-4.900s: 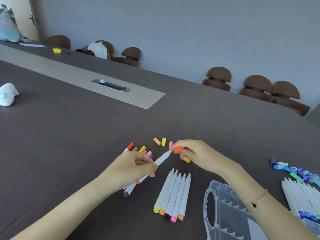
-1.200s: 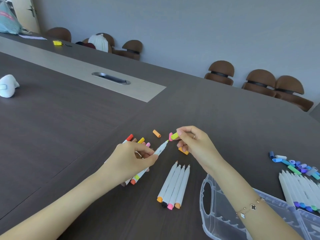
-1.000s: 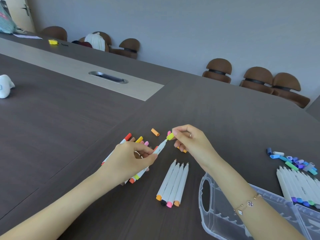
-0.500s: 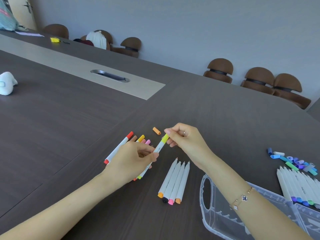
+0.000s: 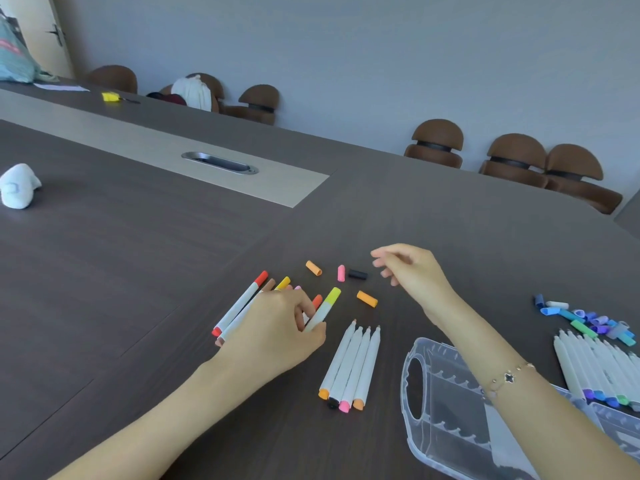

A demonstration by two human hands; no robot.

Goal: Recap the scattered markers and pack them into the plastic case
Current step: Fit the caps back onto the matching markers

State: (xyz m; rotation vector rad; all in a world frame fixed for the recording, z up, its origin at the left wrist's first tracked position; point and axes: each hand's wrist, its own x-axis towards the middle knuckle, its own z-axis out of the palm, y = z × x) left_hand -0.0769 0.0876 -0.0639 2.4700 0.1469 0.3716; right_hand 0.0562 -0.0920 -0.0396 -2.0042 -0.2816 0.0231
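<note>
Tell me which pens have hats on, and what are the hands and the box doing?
Yellow-green marker: capped, held by left hand.
Right hand: empty, fingers relaxed.
Four white markers: far tips uncapped, lying side by side.
Loose caps: off, scattered.
Plastic case: open, no markers visible inside.

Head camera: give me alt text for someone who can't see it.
A person's left hand holds a yellow-green capped marker by a cluster of capped markers on a dark table, while the open right hand hovers near four loose caps. Four uncapped markers lie beside a clear plastic case.
</note>
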